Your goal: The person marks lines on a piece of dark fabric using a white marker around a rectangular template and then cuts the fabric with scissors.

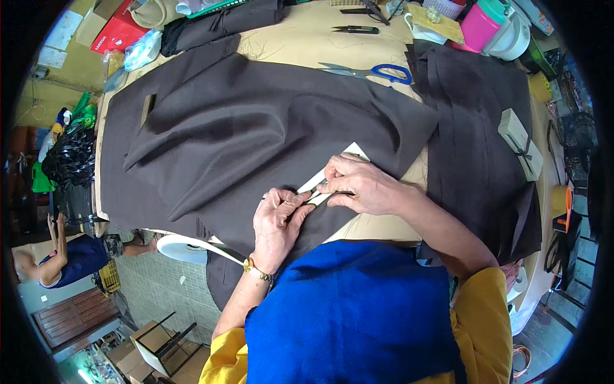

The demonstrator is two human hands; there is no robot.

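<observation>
A large dark brown-grey cloth lies in loose folds over the table in front of me. Along its near edge runs a narrow cream strip, its free end showing past my right fingers. My left hand, with a gold watch at the wrist, pinches the strip and the cloth edge between thumb and fingers. Close beside it, my right hand is closed on the strip as well, fingertips bent down. The exact grip under the fingers is partly hidden. A white roll of tape sits at the table's near left edge, a pale band running from it toward my left wrist.
Blue-handled scissors and small black thread snips lie beyond the cloth. More dark cloth is stacked at right, topped by a tied cream bundle. A pink jug stands at the back right. Another person is at far left.
</observation>
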